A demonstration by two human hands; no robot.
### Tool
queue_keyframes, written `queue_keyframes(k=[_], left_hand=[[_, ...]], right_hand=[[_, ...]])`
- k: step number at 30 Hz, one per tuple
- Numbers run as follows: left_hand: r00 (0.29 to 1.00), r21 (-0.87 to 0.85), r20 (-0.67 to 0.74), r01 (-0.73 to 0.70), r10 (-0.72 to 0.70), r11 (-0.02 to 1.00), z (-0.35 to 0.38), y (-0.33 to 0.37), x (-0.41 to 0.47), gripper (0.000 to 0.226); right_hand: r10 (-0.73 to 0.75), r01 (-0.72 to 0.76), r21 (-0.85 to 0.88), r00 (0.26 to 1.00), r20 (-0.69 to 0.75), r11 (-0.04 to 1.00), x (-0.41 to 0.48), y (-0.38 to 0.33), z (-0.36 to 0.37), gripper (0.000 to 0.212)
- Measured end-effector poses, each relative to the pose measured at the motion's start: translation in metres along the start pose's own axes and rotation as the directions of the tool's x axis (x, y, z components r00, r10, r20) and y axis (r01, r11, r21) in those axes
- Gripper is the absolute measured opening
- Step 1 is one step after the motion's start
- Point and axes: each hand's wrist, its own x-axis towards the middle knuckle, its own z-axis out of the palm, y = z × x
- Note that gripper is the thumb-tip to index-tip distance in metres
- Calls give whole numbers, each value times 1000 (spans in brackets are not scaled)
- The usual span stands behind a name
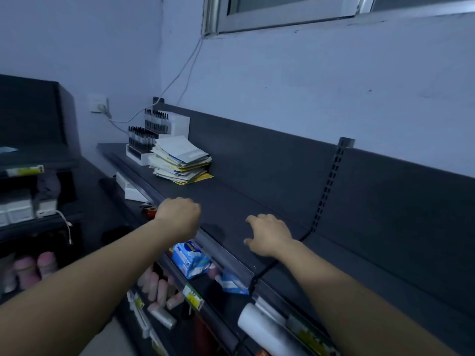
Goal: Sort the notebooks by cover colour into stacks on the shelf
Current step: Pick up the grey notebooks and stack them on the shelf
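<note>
An untidy pile of notebooks (180, 160) with white, pale blue and yellow covers lies on the dark top shelf (244, 201), towards its far left end. My left hand (178, 217) is curled into a loose fist at the shelf's front edge, holding nothing. Further right, my right hand (268, 233) rests palm down on the shelf with its fingers spread, also holding nothing. Both hands are well short of the pile.
White racks of dark pens (151, 134) stand behind the pile. A black cable (285, 255) runs over the shelf edge by my right wrist. Lower shelves hold blue-white packs (190, 258), a white roll (262, 327) and small bottles. A slotted upright (331, 176) divides the back panel.
</note>
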Motion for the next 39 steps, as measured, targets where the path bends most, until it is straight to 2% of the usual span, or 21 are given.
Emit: queue_keyframes(k=[12, 20, 23, 31, 36, 39], left_hand=[[994, 1, 29, 108, -108, 994, 48, -85, 116, 31], [988, 15, 6, 155, -155, 988, 75, -146, 194, 18], [987, 5, -4, 164, -164, 987, 86, -170, 219, 26], [988, -97, -90, 120, -129, 988, 117, -237, 301, 31], [989, -119, -106, 88, -101, 989, 140, -277, 360, 42], [995, -199, -57, 67, -80, 978, 150, -292, 390, 46]], right_hand=[[-96, 97, 16, 995, -39, 995, 168, -36, 1, 52], [-144, 145, 15, 988, -47, 989, 274, -62, -5, 51], [-147, 149, 29, 987, -60, 988, 309, -76, -2, 49], [-9, 23, 243, 998, -60, 970, 402, -110, 9, 39], [102, -72, 240, 988, -116, 968, 451, -123, 7, 22], [146, -111, 233, 980, -139, 966, 471, -123, 1, 30]])
